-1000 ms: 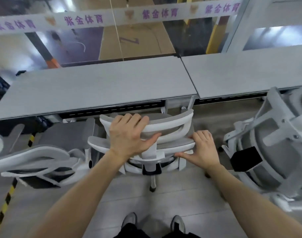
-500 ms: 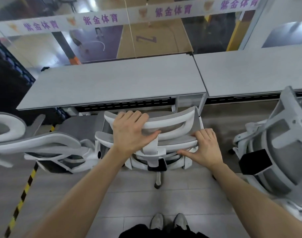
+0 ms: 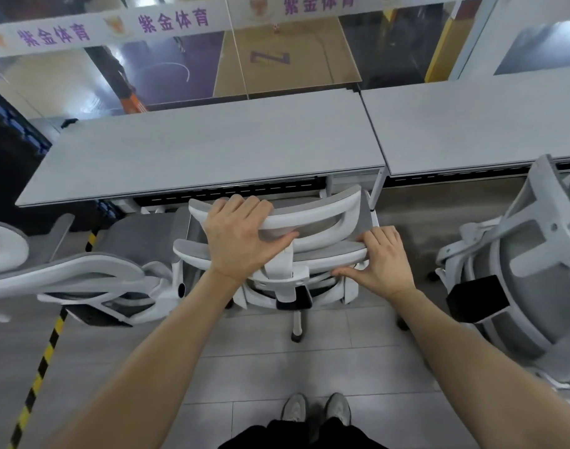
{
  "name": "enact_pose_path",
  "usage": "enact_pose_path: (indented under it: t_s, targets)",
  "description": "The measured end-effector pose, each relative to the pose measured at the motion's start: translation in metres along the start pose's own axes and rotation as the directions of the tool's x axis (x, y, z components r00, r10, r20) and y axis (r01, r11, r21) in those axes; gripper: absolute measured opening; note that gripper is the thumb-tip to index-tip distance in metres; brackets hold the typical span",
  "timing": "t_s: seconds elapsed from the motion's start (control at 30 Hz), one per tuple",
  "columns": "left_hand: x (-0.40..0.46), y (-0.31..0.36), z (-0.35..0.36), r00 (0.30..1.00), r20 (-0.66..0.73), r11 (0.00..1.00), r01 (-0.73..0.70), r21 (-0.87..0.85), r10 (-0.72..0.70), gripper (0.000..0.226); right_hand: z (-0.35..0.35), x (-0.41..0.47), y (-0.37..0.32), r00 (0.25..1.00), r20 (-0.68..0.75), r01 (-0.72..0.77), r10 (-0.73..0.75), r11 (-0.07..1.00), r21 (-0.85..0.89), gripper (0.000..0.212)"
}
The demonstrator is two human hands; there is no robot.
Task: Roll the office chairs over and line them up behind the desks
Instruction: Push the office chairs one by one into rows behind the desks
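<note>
With left hand gripping the chair headrest and right hand pinching its backrest rim, overpushing risks striking the tabletop edge.

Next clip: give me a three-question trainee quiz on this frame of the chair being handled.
1. True or false: the left hand grips the headrest of the middle chair.
2. Where does the right hand hold? A) the desk edge B) the right end of the chair's backrest top C) a castor.
3. How many other chairs flank it?

Key: 1. True. 2. B. 3. Two: the left chair and the right chair, in front of the desks.
</note>
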State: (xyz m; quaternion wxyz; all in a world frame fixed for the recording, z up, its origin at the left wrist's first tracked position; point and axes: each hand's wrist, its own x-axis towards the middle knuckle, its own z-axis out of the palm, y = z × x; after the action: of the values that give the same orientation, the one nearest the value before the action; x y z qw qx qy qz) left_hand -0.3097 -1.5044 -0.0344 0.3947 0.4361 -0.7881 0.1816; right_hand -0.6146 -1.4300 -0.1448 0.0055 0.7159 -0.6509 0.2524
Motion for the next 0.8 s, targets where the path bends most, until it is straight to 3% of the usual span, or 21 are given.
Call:
enact_pose_path:
  t_s: [0.5, 0.63, 0.7, 0.8]
  targets:
    - [-0.002, 0.009, -0.002, 1.0, 0.017, 1.0, 0.017, 0.001, -0.017, 0.059, -0.01, 0.0, 0.0, 0.998, 0.063, -0.028, 0.028, 1.0, 0.0, 0.086]
    - [0.001, 0.011, -0.017, 0.988, 0.148, 0.999, 0.037, -0.018, -0.034, 0.059, -0.016, 0.001, -0.005, 0.995, 0.09, -0.049, 0.046, 0.998, 0.034, 0.081]
    - [0.003, 0.006, -0.032, 0.959, 0.281, 0.99, 0.073, -0.122, -0.036, 0.061, -0.027, 0.0, -0.016, 0.996, 0.035, -0.081, 0.077, 0.989, 0.125, 0.074]
    - [0.003, -0.014, -0.061, 0.936, 0.346, 0.935, 0.176, -0.307, -0.063, 0.052, -0.043, 0.007, -0.057, 0.964, -0.254, -0.035, 0.085, 0.98, 0.197, 0.048]
